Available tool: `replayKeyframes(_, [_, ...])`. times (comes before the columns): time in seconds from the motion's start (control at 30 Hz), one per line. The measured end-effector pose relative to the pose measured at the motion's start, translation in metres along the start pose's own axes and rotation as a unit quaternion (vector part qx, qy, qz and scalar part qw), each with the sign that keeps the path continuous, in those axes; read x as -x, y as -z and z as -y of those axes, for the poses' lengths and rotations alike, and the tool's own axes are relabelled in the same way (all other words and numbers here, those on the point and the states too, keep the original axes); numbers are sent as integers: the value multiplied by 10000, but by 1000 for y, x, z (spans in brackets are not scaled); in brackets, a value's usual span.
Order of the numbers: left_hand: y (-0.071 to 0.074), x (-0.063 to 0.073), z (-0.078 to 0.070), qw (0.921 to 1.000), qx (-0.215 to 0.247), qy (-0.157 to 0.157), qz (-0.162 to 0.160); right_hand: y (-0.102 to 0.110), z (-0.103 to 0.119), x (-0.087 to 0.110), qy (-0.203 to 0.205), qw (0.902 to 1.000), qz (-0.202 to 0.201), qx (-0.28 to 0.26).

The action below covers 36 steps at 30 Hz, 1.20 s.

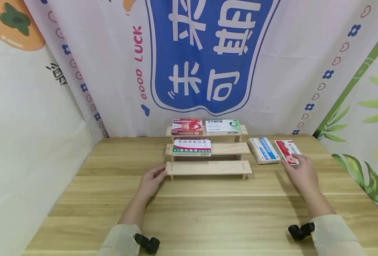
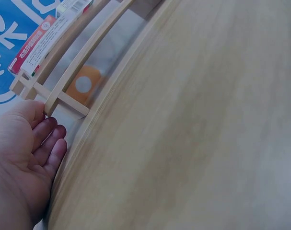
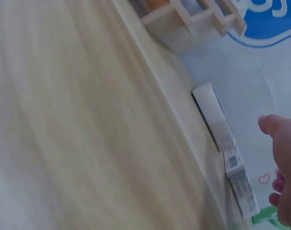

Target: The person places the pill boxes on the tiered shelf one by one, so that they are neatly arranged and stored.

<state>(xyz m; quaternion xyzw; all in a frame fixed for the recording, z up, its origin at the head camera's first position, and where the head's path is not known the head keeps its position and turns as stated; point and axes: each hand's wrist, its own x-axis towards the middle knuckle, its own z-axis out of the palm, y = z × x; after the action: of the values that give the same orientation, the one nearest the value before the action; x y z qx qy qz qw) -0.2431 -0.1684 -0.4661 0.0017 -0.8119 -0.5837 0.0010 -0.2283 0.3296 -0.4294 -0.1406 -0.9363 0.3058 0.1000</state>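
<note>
A three-tier wooden display stand [image 1: 208, 168] stands on the table. My left hand [image 1: 151, 182] is at the left end of its lowest tier, thumb and forefinger pinching the edge while the other fingers curl loosely in the left wrist view. On the right, my right hand [image 1: 301, 173] reaches over a red-and-white medicine box [image 1: 285, 149], its fingertips at the box's right side. From the right wrist view, the thumb [image 3: 272, 125] is extended and no grip on a box shows. Beside that box lies a blue-and-white medicine box [image 1: 262, 149].
On the top tier are a red medicine box [image 1: 187, 127] and a white-and-green one [image 1: 223, 127]. A white, purple and green box [image 1: 191, 147] sits at the left of the middle tier. Behind the wooden table [image 1: 208, 220] hangs a printed cloth [image 1: 112, 71].
</note>
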Motion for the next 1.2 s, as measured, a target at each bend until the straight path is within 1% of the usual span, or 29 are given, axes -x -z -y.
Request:
replayKeyframes(0.17, [0, 1, 0, 10000, 24, 1, 19, -3, -15, -5, -635, 9980, -14, 45])
replayKeyframes(0.23, [0, 1, 0, 10000, 38, 17, 31, -6, -19, -6, -811, 9967, -29, 38])
replayKeyframes(0.33, [-1, 2, -1, 10000, 43, 31, 43, -10, -24, -7, -956, 9954, -27, 49])
replayKeyframes(0.5, [-2, 3, -2, 10000, 60, 10, 31, -14, -29, -8, -1084, 9941, 12, 41])
replayKeyframes(0.67, [-2, 4, -3, 9999, 136, -36, 64, -16, -34, -11, -1178, 9930, -50, 23])
replayKeyframes(0.97, [-2, 4, -2, 9999, 64, -83, 25, -15, -32, -14, -1354, 9908, -51, 48])
replayKeyframes(1.07, [-2, 4, -1, 9999, 75, -75, 6, -15, -32, -15, -1347, 9909, -87, 25])
replayKeyframes(1.2, [-1, 3, -1, 9999, 116, -85, -5, -15, -32, -16, -1225, 9924, -101, 9])
